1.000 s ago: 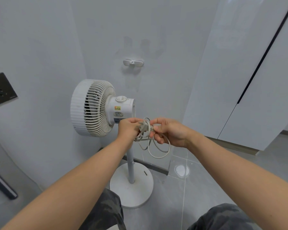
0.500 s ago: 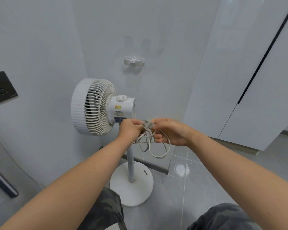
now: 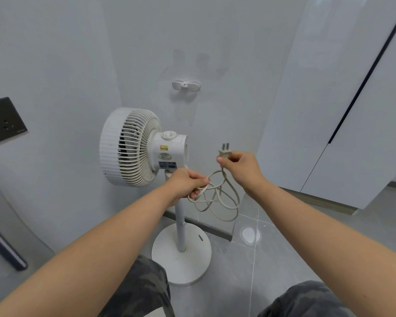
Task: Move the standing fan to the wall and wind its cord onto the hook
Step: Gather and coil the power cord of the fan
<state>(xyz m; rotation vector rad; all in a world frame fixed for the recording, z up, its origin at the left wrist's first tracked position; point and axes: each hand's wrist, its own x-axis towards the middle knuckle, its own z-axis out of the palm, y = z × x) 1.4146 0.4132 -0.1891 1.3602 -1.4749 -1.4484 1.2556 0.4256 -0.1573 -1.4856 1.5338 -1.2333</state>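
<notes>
A white standing fan [image 3: 133, 147] stands upright on its round base [image 3: 192, 264] close to the grey wall, head turned left. A white two-armed hook [image 3: 186, 85] is fixed to the wall above it, with nothing on it. The fan's white cord [image 3: 224, 200] hangs in loose loops in front of the pole. My left hand [image 3: 188, 181] grips the gathered loops just below the fan's motor housing. My right hand [image 3: 240, 165] pinches the plug [image 3: 224, 152] to the right of the housing, prongs pointing up.
A dark socket panel [image 3: 2, 121] sits on the wall at the left. White cabinet doors [image 3: 343, 92] with a dark gap fill the right. A dark bar [image 3: 5, 248] leans at the lower left. Grey floor tiles surround the base; my knees are at the bottom.
My hands were together on the bundled cord. The right hand has pulled the plug up and to the right, away from the left hand, and the loops hang looser and lower.
</notes>
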